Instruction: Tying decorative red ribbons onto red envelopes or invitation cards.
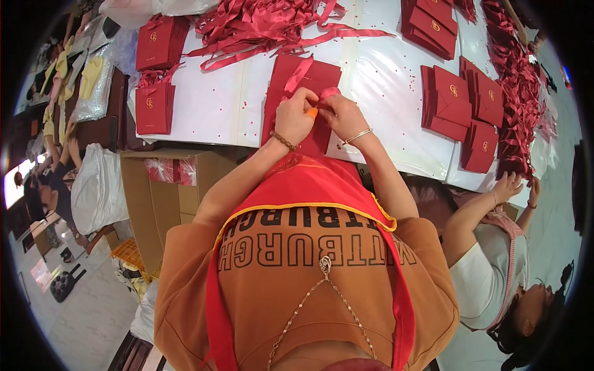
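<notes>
Red gift bags (455, 102) lie stacked near the white table's (383, 74) right edge, loose ribbons (260, 25) heaped at its far edge. A cardboard box (164, 198) stands below its near left corner.

Bare white surface (216, 102) lies open to the left of the hands, between the flat red bag (300, 102) and the small stack of red bags (154, 108) at the left edge. The far edge is blocked by a ribbon tangle (260, 25). Right of the hands a narrow bare strip (383, 86) ends at overlapping red envelopes (461, 111); a co-worker's hand (507, 185) sits at the near right corner.
</notes>
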The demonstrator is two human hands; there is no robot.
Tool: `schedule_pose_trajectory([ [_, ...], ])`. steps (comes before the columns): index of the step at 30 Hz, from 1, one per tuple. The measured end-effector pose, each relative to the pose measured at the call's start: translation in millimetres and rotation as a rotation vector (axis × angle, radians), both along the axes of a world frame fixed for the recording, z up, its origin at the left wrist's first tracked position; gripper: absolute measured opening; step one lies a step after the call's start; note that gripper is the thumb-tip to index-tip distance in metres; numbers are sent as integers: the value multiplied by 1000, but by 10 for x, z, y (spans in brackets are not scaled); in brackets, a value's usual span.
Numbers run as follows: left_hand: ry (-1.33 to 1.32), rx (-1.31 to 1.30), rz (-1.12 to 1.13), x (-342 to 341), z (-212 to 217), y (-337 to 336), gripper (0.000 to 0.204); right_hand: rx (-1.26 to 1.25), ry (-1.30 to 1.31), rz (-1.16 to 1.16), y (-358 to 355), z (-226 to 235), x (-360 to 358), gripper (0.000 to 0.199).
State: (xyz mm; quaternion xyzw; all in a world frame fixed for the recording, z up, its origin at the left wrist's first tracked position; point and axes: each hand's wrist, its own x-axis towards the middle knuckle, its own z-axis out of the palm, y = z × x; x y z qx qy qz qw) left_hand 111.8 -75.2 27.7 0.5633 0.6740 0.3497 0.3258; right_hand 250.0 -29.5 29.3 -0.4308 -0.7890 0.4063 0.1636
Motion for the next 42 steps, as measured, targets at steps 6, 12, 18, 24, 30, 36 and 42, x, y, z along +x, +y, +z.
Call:
schedule_pose_trajectory([
  [6, 160, 200, -90, -32, 18, 13, 26, -46, 65, 25, 9, -7, -22, 14],
  [12, 169, -34, -271, -311, 135, 93, 20, -58, 49, 34, -10, -36, -15, 16],
  [18, 497, 76, -470, -513, 164, 251, 22, 5, 39, 47, -77, 10, 21, 18],
  [24, 227, -471, -968, -633, 233, 790, 24, 114, 73, 79, -107, 72, -48, 17],
  [30, 197, -734, -1055, -538, 404, 983, 19, 136, 85, 59, -79, 47, -72, 16],
  [36, 187, -387, -995, -595, 161, 875, 17, -11, 46, 21, -18, 65, -74, 18],
  [42, 126, -424, -841, -591, 251, 854, 19, -11, 94, 43, -19, 68, -48, 17],
])
